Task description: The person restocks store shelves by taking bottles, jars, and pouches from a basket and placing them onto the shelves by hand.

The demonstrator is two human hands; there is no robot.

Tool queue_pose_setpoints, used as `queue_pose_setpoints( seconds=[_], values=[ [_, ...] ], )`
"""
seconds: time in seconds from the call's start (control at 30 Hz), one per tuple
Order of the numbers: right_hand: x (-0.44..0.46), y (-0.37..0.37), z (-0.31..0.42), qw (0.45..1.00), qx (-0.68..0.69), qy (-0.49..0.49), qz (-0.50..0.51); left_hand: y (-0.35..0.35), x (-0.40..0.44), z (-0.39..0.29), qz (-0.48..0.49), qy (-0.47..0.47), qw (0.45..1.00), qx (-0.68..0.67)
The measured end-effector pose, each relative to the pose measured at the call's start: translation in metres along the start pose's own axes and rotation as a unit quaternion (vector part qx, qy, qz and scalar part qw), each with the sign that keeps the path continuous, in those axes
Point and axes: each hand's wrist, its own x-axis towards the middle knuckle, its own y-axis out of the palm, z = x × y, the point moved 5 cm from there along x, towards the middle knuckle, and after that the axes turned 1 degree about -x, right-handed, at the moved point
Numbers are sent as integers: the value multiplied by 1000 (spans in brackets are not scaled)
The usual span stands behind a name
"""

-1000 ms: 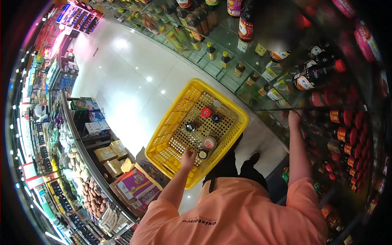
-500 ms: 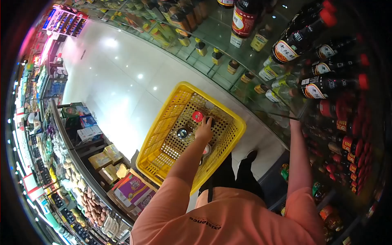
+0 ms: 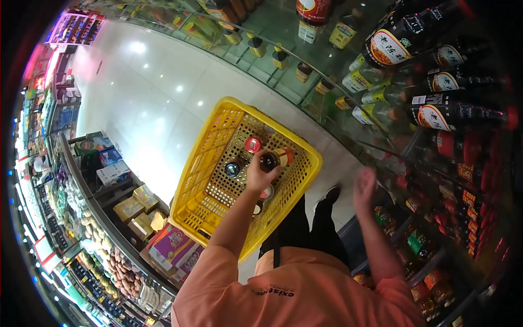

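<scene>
A yellow perforated shopping basket [image 3: 182, 191] sits in front of me. Over its inside, my left hand [image 3: 260, 173] is wrapped around a small dark bottle [image 3: 283, 157] with an orange-and-white label, tilted sideways. Close by in the basket are a red-lidded jar [image 3: 253, 144] and a dark-lidded jar [image 3: 232, 169]. Partly covered by my left forearm is another jar with a pale lid [image 3: 266, 192]. To the right of the basket my right hand [image 3: 364, 188] hangs in the air beside the shelves, slightly blurred, fingers loosely extended and nothing visible in them.
Large dark bottles [image 3: 436, 117] with red caps lie toward the right on a glass shelf [image 3: 305, 103]. Lower shelves [image 3: 400, 240] hold more packaged goods. To the left are boxes [image 3: 131, 207] and a produce display [image 3: 117, 267]. Pale tiled floor [image 3: 163, 98] runs between.
My right hand has come out from behind the shelf edge and moved left and down. My left hand has raised and turned the bottle, so its label shows. The view has shifted slightly.
</scene>
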Motion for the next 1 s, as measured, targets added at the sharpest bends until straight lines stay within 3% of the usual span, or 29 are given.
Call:
queue_pose_setpoints(
  seconds=[0.03,0.07,0.13,0.2,0.3,0.37,0.47,0.53,0.57,0.6,0.63,0.67,0.7,0.73,0.8,0.87,0.9,1.0],
  values=[
    [-22,13,21,999,-16,-17,47,-15,-10,-23,-19,-28,998,-50],
    [-41,25,47,995,-30,-35,94,-24,-17,-33,-20,8,992,-122],
    [-67,47,83,977,-22,-156,145,-39,-28,-46,10,13,981,-192],
    [-65,53,174,943,-33,-313,106,-50,-34,-82,21,7,964,-265],
    [-46,63,244,944,9,-298,144,-50,-40,-115,63,-8,953,-295],
    [-37,80,247,942,37,-185,278,-50,-40,-148,80,20,966,-247],
    [-24,79,239,929,-25,-120,349,-41,-31,-150,86,77,962,-248],
    [-25,75,220,923,-40,-79,374,-21,-17,-82,211,-110,906,-350],
    [-29,79,189,910,110,-1,401,-19,2,-47,126,-82,973,-176],
    [-35,78,170,869,256,76,416,-22,17,-26,39,-34,999,7],
    [-44,75,158,798,382,213,415,-27,29,-16,-48,16,980,191],
    [-48,71,154,799,381,216,412,-29,39,-4,-23,1,958,286],
    [-52,67,155,738,479,237,411,-27,49,23,35,-83,948,304],
    [-55,63,155,669,571,255,403,-25,57,39,42,-83,949,302],
    [-55,60,145,682,575,237,385,-16,66,76,89,-147,929,328],
    [-49,55,141,686,585,200,384,-7,75,90,69,-137,942,297],
    [-46,53,145,706,584,178,360,-5,78,90,60,-179,940,283],
    [-41,47,147,699,611,197,315,0,78,93,28,-225,933,278]
  ],
)
